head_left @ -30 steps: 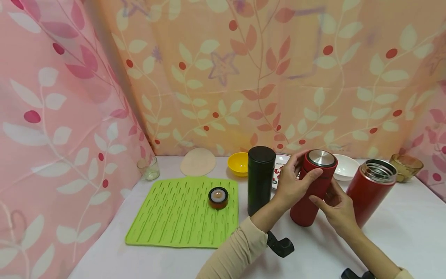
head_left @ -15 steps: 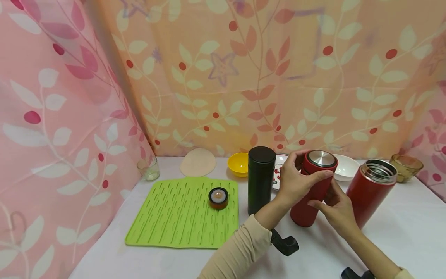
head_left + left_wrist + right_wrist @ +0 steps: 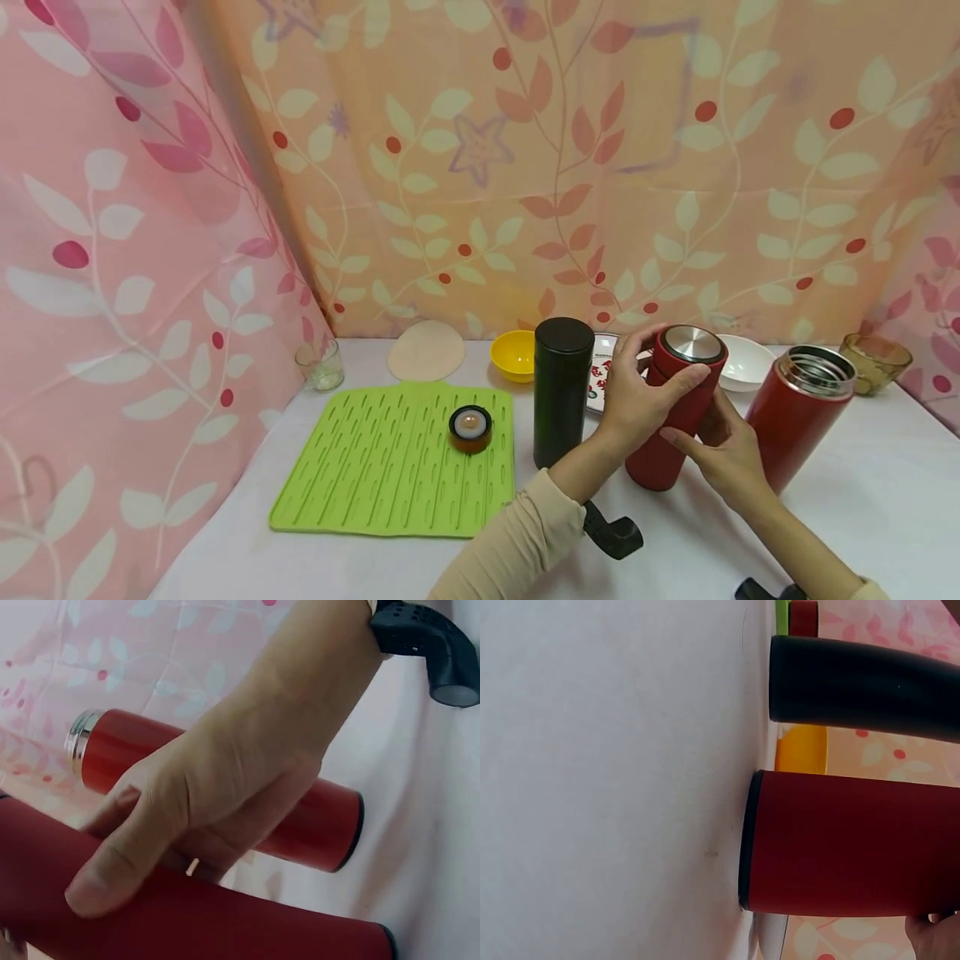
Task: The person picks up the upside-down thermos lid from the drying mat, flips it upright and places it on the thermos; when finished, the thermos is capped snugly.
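A red thermos (image 3: pixel 658 458) with a silver-topped lid (image 3: pixel 692 343) stands tilted slightly to the right in the head view. My left hand (image 3: pixel 637 404) grips it round the top, thumb across the front and fingers behind. Lower down, my right hand (image 3: pixel 723 458) holds the body. The left wrist view shows that right hand (image 3: pixel 217 780) with its thumb laid along the red wall. In the right wrist view the thermos's dark base (image 3: pixel 750 840) is right at the white tabletop. Just right of my right hand is a second red thermos (image 3: pixel 798 425), lidless, its steel mouth uncovered.
A black thermos (image 3: pixel 561 392) stands beside my left forearm. On the green mat (image 3: pixel 390 467) lies a round black-rimmed red cap (image 3: pixel 470 427). Along the back are a yellow bowl (image 3: pixel 513 354), a white bowl (image 3: pixel 746 362), a clear glass (image 3: pixel 322 367) and an amber glass (image 3: pixel 873 362).
My left hand has turned a little around the thermos top, its thumb sliding rightward across the front. My right thumb has shifted slightly left and down the body. Both bottles stay in place.
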The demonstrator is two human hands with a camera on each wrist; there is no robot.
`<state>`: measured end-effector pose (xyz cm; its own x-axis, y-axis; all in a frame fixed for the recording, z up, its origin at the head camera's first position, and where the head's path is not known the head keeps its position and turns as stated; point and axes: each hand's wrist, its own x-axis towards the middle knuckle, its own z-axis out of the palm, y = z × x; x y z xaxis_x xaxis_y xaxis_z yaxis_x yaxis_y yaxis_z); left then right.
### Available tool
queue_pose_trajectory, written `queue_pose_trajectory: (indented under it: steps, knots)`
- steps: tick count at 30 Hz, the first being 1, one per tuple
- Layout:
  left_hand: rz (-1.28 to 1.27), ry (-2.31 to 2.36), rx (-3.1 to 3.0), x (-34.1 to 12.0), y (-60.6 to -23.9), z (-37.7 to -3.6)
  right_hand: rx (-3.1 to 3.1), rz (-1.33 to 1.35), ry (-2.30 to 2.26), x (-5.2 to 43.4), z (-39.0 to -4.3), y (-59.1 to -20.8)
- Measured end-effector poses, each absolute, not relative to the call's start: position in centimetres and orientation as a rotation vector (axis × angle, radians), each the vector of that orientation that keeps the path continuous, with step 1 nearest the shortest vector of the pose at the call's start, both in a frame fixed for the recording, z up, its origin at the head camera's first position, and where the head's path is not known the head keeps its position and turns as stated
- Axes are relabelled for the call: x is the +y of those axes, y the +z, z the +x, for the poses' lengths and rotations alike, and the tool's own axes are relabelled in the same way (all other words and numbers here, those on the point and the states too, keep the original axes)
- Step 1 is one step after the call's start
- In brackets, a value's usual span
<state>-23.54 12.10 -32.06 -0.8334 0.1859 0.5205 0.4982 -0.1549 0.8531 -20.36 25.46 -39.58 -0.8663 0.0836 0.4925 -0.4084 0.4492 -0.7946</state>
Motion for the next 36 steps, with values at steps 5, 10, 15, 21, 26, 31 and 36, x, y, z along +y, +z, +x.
queue_pose_trajectory:
  steps: [5, 10, 15, 21, 26, 31, 36]
  knots:
    - [-0.67, -2.101, -1.902, 12.8, -31.8, -23.2, -2.268, 0.246, 1.372, 25.5, -20.2, -39.7]
    - [-0.742, -2.104, -1.915, 12.5, -31.7, -23.5, -2.226, 0.275, 1.379, 25.4, -20.3, -39.6]
    - [-0.909, -2.031, -1.99, 11.6, -31.6, -24.4, -2.204, 0.309, 1.398, 25.6, -20.3, -39.5]
    - [-1.011, -2.093, -1.972, 11.3, -31.6, -24.7, -2.22, 0.302, 1.42, 25.7, -20.3, -39.6]
    - [-0.944, -2.102, -1.91, 11.7, -31.7, -24.1, -2.216, 0.29, 1.409, 25.7, -20.3, -39.7]
    - [-0.767, -2.204, -1.842, 12.4, -32.0, -23.6, -2.228, 0.275, 1.407, 25.5, -20.3, -39.8]
    - [-0.729, -2.159, -1.833, 12.4, -31.9, -24.0, -2.239, 0.255, 1.39, 25.4, -20.4, -39.4]
